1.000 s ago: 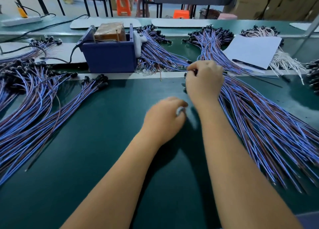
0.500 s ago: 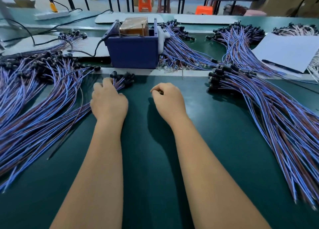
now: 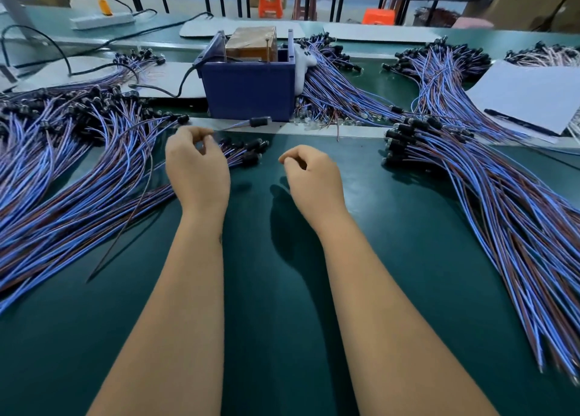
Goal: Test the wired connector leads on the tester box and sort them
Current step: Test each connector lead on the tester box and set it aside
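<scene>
The blue tester box (image 3: 248,92) stands at the back centre of the green mat (image 3: 276,290), with a brown block inside it. My left hand (image 3: 197,167) hovers at the edge of the left pile of blue-and-brown leads (image 3: 78,177). Its thumb and fingertips pinch the wire of one lead (image 3: 238,126), whose black connector points at the foot of the box. My right hand (image 3: 314,177) hovers just right of it with loosely curled fingers and nothing in them. A second pile of leads (image 3: 489,196) fans out on the right.
More lead bundles (image 3: 332,86) lie behind and to the right of the box. A white sheet with a pen (image 3: 527,95) sits at the far right. A black cable (image 3: 175,89) runs left from the box, and a power strip (image 3: 100,21) lies at the back left.
My right hand has left the right pile and come to the middle. My left hand went to the left pile, then lifted; it now pinches one lead near the box.
</scene>
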